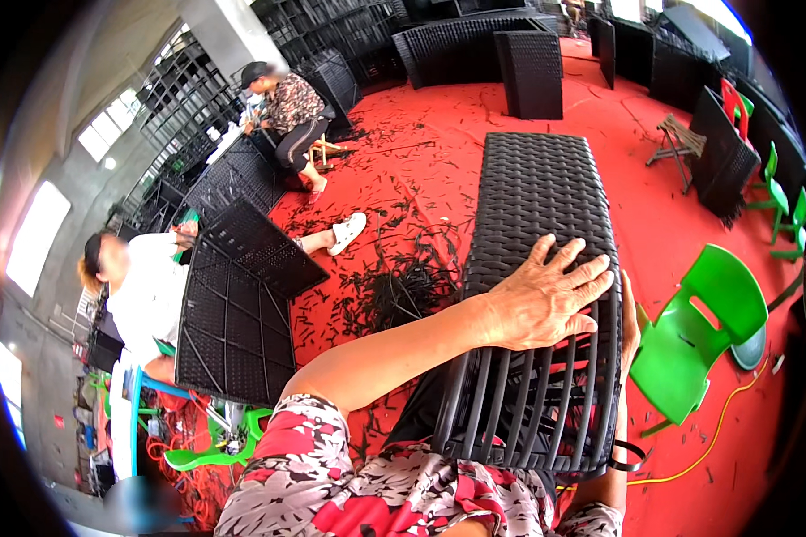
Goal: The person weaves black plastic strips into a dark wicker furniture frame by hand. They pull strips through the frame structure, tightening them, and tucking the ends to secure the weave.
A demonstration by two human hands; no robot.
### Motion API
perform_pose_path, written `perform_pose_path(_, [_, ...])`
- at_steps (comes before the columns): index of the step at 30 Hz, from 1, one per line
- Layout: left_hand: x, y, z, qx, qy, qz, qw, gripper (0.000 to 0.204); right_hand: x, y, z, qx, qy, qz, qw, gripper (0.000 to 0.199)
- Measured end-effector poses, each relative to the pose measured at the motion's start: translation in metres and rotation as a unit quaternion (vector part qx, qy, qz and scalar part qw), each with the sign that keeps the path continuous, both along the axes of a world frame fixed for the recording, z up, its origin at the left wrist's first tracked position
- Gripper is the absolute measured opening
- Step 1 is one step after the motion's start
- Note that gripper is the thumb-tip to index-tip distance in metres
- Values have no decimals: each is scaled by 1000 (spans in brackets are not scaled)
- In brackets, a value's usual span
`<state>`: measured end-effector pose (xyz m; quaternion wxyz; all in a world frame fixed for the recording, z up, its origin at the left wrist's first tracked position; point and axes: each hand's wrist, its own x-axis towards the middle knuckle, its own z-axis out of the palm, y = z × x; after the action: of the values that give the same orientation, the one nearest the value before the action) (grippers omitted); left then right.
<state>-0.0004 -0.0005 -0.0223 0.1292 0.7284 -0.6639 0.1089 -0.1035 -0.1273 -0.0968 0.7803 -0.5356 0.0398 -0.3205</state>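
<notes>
A black woven rattan furniture piece (pixel 546 192) rises from my lap and extends away from me. Its far part is tightly woven, while bare dark strands (pixel 510 403) with gaps between them run along the near part. My left hand (pixel 546 300) lies palm down across the weave, fingers spread and stretched, pressing on it without gripping. Against the piece's right edge is my right hand (pixel 630 327), mostly hidden behind it, so its fingers cannot be made out. A loose black strip (pixel 630 455) curls out at the lower right corner.
A green plastic chair (pixel 681 358) stands close on my right, with a yellow cable (pixel 721 421) on the red floor. Black strip scraps (pixel 403 291) pile up ahead left. A person in white (pixel 148 295) and another seated person (pixel 287 116) work at black woven pieces on the left.
</notes>
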Motion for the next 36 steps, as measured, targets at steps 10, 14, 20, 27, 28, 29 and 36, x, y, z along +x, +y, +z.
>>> perform_pose_path(10, [-1,13,1,-71,28,5,997,43,-35,-11,21,49,63,68,995,52])
perform_pose_path(14, [0,38,11,-134,62,37,988,39,-30,-13,38,-138,82,-78,984,63])
perform_pose_path(20, [-6,80,14,-51,116,125,984,41,-21,-30,77,-486,101,-40,867,36])
perform_pose_path(27, [-9,68,5,-120,93,226,962,22,-5,-17,88,-573,130,-71,806,24])
perform_pose_path(28, [-8,66,3,-134,91,227,960,21,-4,-16,87,-584,119,-82,799,23])
perform_pose_path(29, [-7,64,3,-138,91,232,959,20,-4,-16,86,-589,116,-89,795,22])
perform_pose_path(36, [-5,63,-3,-139,105,243,954,20,0,-13,78,-596,120,-124,784,19])
